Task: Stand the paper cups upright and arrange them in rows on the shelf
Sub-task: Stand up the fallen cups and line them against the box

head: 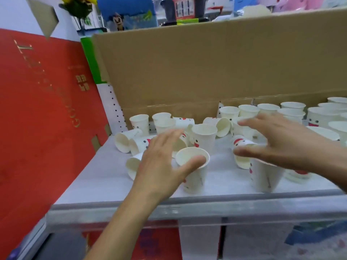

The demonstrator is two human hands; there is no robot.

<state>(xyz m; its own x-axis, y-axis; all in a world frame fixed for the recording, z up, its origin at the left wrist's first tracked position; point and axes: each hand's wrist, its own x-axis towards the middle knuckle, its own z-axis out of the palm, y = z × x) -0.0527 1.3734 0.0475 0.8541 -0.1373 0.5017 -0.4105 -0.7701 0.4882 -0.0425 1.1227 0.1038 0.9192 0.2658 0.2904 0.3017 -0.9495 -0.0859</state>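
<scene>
White paper cups with snowman prints cover the pale shelf (105, 181). Several lie tipped at centre left, such as one tipped cup (123, 140). An upright cup (195, 171) stands near the front, and my left hand (161, 166) hovers spread beside it, thumb at its rim. My right hand (281, 141) is spread above a fallen cup (241, 147) and another upright cup (264, 175). Neither hand grips anything. Rows of upright cups (293, 109) fill the back right.
A tall cardboard sheet (206, 68) backs the shelf. A large red box (41, 113) leans against the left side. The shelf's front lip (206, 209) runs across below my hands, with red and white packages underneath.
</scene>
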